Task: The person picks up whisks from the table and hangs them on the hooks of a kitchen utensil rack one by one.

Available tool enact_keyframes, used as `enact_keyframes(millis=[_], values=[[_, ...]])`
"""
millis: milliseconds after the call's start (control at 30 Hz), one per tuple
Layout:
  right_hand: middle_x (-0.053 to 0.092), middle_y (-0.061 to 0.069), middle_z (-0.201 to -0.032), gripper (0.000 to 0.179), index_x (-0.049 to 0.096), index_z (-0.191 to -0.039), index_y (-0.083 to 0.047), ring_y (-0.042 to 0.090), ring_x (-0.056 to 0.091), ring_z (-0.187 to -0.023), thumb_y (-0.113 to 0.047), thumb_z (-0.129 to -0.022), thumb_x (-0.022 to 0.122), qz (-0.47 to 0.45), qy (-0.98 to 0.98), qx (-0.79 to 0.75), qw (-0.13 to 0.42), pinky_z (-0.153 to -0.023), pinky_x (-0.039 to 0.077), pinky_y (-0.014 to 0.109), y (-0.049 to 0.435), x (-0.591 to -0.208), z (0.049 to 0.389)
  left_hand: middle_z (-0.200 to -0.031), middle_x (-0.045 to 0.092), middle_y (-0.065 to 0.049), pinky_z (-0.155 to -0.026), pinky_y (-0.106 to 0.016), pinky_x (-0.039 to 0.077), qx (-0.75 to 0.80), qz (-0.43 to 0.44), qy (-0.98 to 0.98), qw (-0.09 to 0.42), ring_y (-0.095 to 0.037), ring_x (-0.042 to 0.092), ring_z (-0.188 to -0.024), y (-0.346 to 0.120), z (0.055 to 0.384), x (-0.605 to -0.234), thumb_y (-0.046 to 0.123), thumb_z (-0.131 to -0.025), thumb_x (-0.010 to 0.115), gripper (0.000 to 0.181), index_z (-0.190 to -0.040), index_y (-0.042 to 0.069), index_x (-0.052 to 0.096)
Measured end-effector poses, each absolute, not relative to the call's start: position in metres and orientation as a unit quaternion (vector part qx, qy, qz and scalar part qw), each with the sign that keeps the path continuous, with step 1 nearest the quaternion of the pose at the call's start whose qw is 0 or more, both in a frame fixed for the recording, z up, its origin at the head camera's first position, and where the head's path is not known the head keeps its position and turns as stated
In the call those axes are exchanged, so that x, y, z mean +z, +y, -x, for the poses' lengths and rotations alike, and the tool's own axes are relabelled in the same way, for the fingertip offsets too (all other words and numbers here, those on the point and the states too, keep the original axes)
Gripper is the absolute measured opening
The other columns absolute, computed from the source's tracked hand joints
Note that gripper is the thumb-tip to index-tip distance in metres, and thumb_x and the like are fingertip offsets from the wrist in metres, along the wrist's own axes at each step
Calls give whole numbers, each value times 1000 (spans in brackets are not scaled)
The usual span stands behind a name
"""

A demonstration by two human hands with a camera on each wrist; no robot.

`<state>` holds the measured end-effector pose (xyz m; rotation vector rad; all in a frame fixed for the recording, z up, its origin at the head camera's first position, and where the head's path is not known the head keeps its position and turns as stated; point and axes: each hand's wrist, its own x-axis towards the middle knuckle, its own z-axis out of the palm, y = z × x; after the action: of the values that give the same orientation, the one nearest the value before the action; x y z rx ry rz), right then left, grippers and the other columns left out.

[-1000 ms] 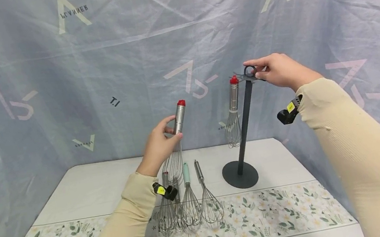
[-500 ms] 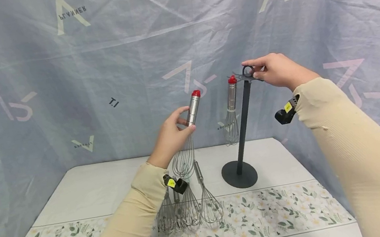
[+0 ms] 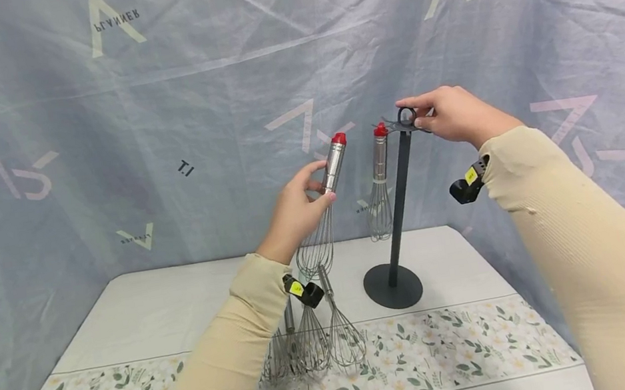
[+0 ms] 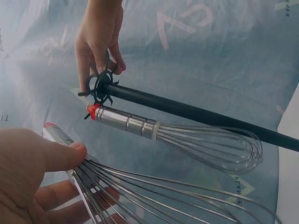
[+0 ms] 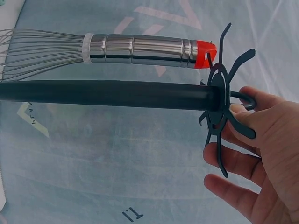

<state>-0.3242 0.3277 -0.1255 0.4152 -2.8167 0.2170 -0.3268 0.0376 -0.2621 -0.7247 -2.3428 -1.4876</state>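
My left hand (image 3: 297, 211) pinches a metal whisk (image 3: 335, 164) with a red cap, near where handle meets wires. It hangs tilted above the table, left of a dark hook stand (image 3: 401, 202). On one hook of that stand hangs a second red-capped whisk (image 5: 145, 50), its wires pointing down. At the stand's top, my right hand (image 3: 455, 114) holds the ring between thumb and fingers. The left wrist view shows the held whisk's wires (image 4: 154, 186) close to the hanging whisk (image 4: 126, 120), apart from the hooks.
Several more whisks lie on the table, among them a steel-handled whisk (image 3: 343, 332) at the right of the row. My left forearm hides part of them. The stand's round base (image 3: 378, 289) rests on the white table (image 3: 166, 311) with its floral strip. A grey-blue curtain (image 3: 217, 121) hangs behind.
My left hand has carried the whisk up and to the right, nearer the hanging whisk and the stand. The right hand keeps its hold on the ring.
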Motion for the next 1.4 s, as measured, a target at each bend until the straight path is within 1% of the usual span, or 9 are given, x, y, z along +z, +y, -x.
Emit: enact_keyframes(millis=[233, 333, 433, 567, 767, 967, 1167, 1300, 1400], values=[[67, 19, -123, 55, 42, -156, -19, 34, 62, -104, -8, -103, 55, -145, -976, 75, 142, -72, 44, 41, 328, -125, 324, -102, 70, -2, -66, -36, 52, -514, 255, -808, 130, -24, 68, -75, 51, 328, -257, 15, -95, 73, 58, -147, 29, 50], [67, 19, -123, 55, 42, -156, -19, 34, 62, -103, -8, -103, 55, -144, -976, 76, 143, -72, 43, 41, 328, -126, 325, -102, 70, -1, -67, -36, 52, -515, 260, -806, 129, -26, 69, -75, 57, 329, -257, 15, -95, 73, 58, -147, 29, 51], [67, 19, -122, 56, 42, -156, -19, 33, 61, -102, -8, -103, 55, -143, -977, 76, 142, -71, 43, 41, 328, -126, 324, -102, 70, -1, -66, -35, 51, -513, 266, -806, 127, -24, 69, -74, 62, 330, -257, 15, -95, 73, 58, -147, 30, 50], [67, 19, -121, 54, 43, -155, -18, 34, 61, -100, -9, -103, 55, -147, -976, 72, 145, -72, 43, 41, 328, -125, 324, -103, 69, 2, -63, -34, 51, -507, 272, -808, 125, -18, 67, -71, 68, 330, -256, 17, -95, 73, 59, -148, 32, 50], [67, 21, -121, 53, 43, -155, -18, 35, 61, -99, -11, -103, 55, -141, -977, 74, 142, -73, 45, 44, 327, -123, 320, -103, 70, 2, -63, -34, 51, -503, 284, -808, 118, -19, 69, -72, 78, 328, -250, 18, -95, 74, 59, -147, 31, 51], [67, 21, -122, 54, 43, -156, -18, 35, 61, -101, -10, -104, 54, -137, -978, 75, 141, -76, 45, 46, 325, -123, 320, -101, 70, 3, -63, -34, 50, -494, 279, -815, 115, -14, 67, -71, 86, 330, -249, 19, -94, 75, 58, -145, 32, 53], [66, 21, -123, 55, 41, -156, -19, 35, 61, -100, -10, -104, 54, -137, -979, 71, 136, -73, 45, 45, 324, -123, 319, -101, 71, 3, -63, -34, 51, -494, 274, -817, 116, -16, 68, -70, 90, 331, -251, 18, -93, 76, 58, -144, 33, 54], [67, 20, -122, 55, 42, -156, -19, 34, 62, -98, -9, -103, 55, -136, -978, 71, 142, -71, 45, 42, 323, -124, 318, -101, 70, 3, -63, -34, 50, -495, 276, -816, 116, -18, 68, -73, 92, 330, -254, 17, -93, 76, 58, -144, 32, 55], [67, 20, -121, 55, 43, -155, -19, 34, 62, -98, -8, -103, 55, -133, -978, 75, 145, -71, 45, 41, 322, -125, 318, -98, 71, 3, -64, -34, 51, -504, 281, -808, 120, -17, 69, -71, 94, 330, -257, 16, -92, 77, 58, -143, 30, 55]])
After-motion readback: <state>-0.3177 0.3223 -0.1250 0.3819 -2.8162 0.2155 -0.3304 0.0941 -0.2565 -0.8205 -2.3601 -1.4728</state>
